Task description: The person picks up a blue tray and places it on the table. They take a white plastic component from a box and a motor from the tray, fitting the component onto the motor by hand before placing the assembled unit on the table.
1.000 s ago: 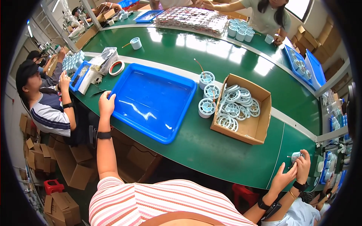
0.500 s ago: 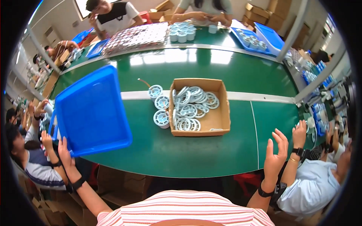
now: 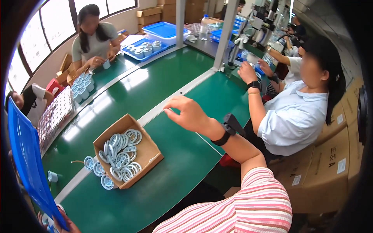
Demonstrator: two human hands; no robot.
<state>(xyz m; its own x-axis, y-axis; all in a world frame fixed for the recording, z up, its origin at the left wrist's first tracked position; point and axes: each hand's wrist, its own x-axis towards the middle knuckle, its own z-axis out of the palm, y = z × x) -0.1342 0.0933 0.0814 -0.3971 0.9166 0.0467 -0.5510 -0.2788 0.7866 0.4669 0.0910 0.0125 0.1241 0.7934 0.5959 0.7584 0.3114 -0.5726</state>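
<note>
My left hand [image 3: 67,224], low at the left edge, is closed on the lower edge of a blue plastic tray [image 3: 31,155], which is tilted up on its side. My right hand [image 3: 188,113] is over the green table beyond the cardboard box, holding nothing, thumb and fingers apart and loosely bent. Inside the open cardboard box [image 3: 152,160] lies a heap of pale blue spoked plastic rings [image 3: 122,159]. Several round pale blue spoked housings [image 3: 98,168] stand against the box's left side, one with a wire. Farther left, a pale blue cup-shaped part [image 3: 52,176] also has a wire.
A co-worker [image 3: 299,105] sits at the right, another [image 3: 95,42] across the table. Blue cups [image 3: 82,86], a blue tray of parts [image 3: 145,49] and a spotted sheet [image 3: 56,116] line the far side. Metal posts [image 3: 226,35] rise from the table [image 3: 182,155]. Cartons [image 3: 322,167] are stacked behind.
The view has turned to the right, so the box and tray appear farther left. My right hand has come up over the table. My left hand still holds the tray.
</note>
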